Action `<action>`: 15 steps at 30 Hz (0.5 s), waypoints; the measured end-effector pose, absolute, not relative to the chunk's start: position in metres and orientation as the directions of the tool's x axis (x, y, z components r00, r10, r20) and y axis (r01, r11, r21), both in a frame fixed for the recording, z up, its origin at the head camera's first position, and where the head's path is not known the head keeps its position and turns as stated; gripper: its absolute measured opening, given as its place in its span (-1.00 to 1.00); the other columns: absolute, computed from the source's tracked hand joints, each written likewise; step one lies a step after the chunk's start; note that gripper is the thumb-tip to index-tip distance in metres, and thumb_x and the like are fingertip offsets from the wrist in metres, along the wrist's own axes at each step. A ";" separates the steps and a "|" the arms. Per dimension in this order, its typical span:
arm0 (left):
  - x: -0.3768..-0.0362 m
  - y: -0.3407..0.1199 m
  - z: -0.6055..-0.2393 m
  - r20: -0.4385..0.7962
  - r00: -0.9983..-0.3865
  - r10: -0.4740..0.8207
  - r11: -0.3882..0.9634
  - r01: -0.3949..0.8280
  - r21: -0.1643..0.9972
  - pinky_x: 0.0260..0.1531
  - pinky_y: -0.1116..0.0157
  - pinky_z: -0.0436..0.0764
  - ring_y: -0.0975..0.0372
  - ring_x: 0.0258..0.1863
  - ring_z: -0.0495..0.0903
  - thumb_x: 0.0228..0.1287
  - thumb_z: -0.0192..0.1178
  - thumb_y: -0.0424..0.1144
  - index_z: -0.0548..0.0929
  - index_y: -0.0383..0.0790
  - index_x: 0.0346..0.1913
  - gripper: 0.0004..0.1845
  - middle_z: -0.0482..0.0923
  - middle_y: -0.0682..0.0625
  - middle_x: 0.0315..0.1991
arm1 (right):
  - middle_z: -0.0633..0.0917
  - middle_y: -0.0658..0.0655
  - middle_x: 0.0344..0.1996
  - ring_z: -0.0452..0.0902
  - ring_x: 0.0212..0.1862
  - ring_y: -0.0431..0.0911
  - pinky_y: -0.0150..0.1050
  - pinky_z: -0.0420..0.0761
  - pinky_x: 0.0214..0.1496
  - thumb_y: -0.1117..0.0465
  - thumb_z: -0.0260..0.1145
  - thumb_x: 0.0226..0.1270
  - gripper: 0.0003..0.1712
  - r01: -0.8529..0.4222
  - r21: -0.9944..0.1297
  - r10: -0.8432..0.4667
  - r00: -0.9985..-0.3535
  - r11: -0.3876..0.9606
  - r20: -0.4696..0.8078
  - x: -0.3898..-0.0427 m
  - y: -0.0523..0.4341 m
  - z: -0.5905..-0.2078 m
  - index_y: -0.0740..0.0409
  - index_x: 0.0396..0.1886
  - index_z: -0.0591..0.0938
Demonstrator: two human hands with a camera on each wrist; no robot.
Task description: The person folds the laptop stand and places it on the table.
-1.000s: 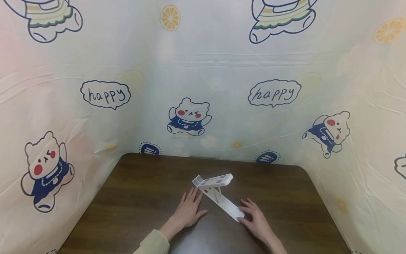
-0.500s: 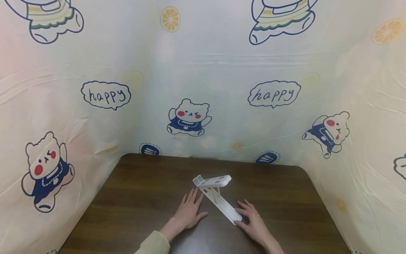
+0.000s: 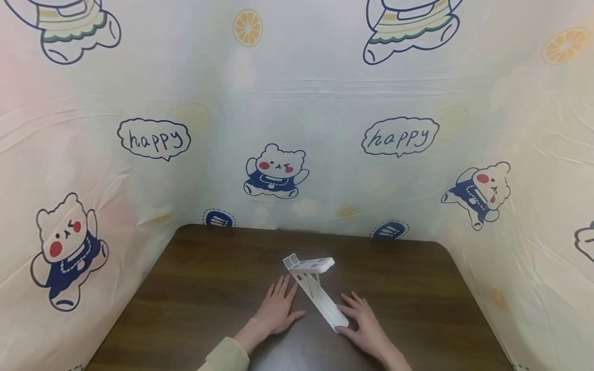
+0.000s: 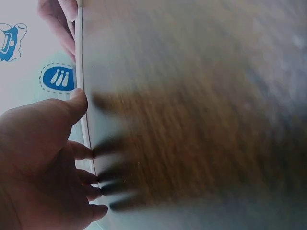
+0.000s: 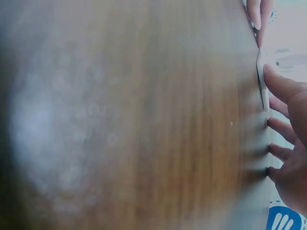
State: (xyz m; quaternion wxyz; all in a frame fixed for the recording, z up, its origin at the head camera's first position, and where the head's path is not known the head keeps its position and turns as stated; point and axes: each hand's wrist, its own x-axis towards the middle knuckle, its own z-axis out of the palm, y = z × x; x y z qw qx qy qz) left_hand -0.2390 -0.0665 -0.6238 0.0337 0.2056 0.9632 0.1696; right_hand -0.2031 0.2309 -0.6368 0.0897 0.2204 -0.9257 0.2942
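Observation:
A white folding stand [image 3: 320, 296] with grey pads lies slantwise on the dark wooden table [image 3: 209, 268]. Its upper arm is propped up on a strut, and a small lip rises at the far left end. My right hand [image 3: 366, 324] pinches the near end of the base between thumb and fingers; in the right wrist view the thumb rests at the stand's pale edge [image 5: 261, 79]. Left of the stand, my left hand [image 3: 276, 312] lies with spread fingers on the tabletop, fingertips close to the lip end. The left wrist view shows those fingertips [image 4: 98, 209] against the table surface.
A pale cloth [image 3: 325, 118] printed with cartoon bears and orange slices surrounds the table at the back and both sides. The table's far edge meets this cloth. A light sleeve [image 3: 227, 355] covers the left forearm.
My right hand has moved left and slightly nearer, swinging the near end of the stand with it. The stand has turned about its lip end. My left hand stays nearly still.

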 end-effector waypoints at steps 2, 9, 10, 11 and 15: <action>-0.236 -0.065 -0.620 -0.020 -0.913 0.408 0.867 0.380 0.323 0.69 -0.32 0.23 -0.32 0.73 0.17 0.58 0.20 0.29 0.36 -0.32 0.67 -0.10 0.13 -0.46 0.72 | 0.68 0.32 0.44 0.43 0.56 0.48 0.60 0.34 0.55 -0.03 0.64 0.32 -0.40 -0.460 -0.504 -0.374 -0.888 0.731 0.267 -0.204 0.231 -0.637 0.17 0.26 0.80; -0.223 -0.060 -0.613 -0.056 -0.892 0.448 0.864 0.416 0.284 0.70 -0.26 0.28 -0.26 0.74 0.18 0.56 0.21 0.31 0.37 -0.26 0.67 -0.10 0.11 -0.39 0.75 | 0.67 0.34 0.46 0.46 0.56 0.44 0.53 0.42 0.54 0.21 0.38 0.58 -0.63 -0.500 -0.434 -0.404 -0.865 0.749 0.298 -0.202 0.232 -0.636 0.18 0.28 0.79; -0.222 -0.059 -0.612 -0.053 -0.890 0.453 0.862 0.422 0.282 0.70 -0.26 0.28 -0.26 0.74 0.18 0.56 0.21 0.31 0.37 -0.25 0.67 -0.10 0.11 -0.39 0.75 | 0.67 0.34 0.45 0.46 0.55 0.44 0.52 0.43 0.53 0.23 0.36 0.59 -0.63 -0.505 -0.422 -0.406 -0.861 0.753 0.307 -0.202 0.232 -0.636 0.18 0.28 0.79; -0.221 -0.058 -0.611 -0.047 -0.889 0.456 0.860 0.426 0.281 0.69 -0.27 0.29 -0.27 0.73 0.19 0.56 0.22 0.32 0.38 -0.25 0.67 -0.10 0.12 -0.40 0.75 | 0.67 0.35 0.45 0.47 0.55 0.44 0.52 0.44 0.53 0.24 0.35 0.59 -0.63 -0.510 -0.410 -0.408 -0.857 0.757 0.314 -0.202 0.232 -0.635 0.18 0.28 0.79; -0.218 -0.058 -0.609 -0.036 -0.893 0.449 0.863 0.423 0.275 0.69 -0.27 0.29 -0.26 0.73 0.20 0.55 0.22 0.33 0.40 -0.24 0.66 -0.10 0.14 -0.39 0.75 | 0.66 0.35 0.46 0.46 0.55 0.45 0.51 0.45 0.53 0.23 0.36 0.58 -0.61 -0.526 -0.378 -0.423 -0.846 0.762 0.325 -0.200 0.230 -0.634 0.18 0.31 0.77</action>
